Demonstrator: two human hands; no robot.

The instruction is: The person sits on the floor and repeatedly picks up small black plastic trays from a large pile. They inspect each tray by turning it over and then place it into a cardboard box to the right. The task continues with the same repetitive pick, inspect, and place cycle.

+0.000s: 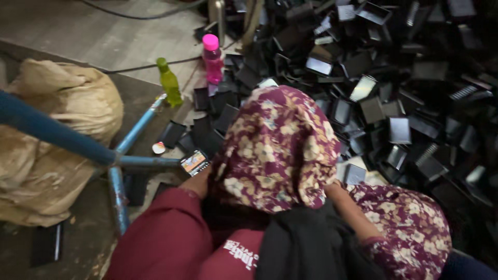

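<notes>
Neither my left hand nor my right hand is in view. Just below me a person in a maroon floral headscarf (280, 145) and a maroon top (166, 238) sits on the floor, facing away. That person's hand (198, 181) holds a phone with a lit screen (194, 162) at the left. Their other arm, in a floral sleeve (399, 223), reaches right towards a large heap of black rectangular trays (394, 93). What that hand touches is hidden behind the head.
A pink bottle (212, 58) and a green bottle (169, 82) stand on the floor at the heap's left edge. A blue metal tube frame (116, 155) crosses the left side, beside a stuffed tan sack (57, 135). A cable (135, 14) runs along the concrete floor at the top.
</notes>
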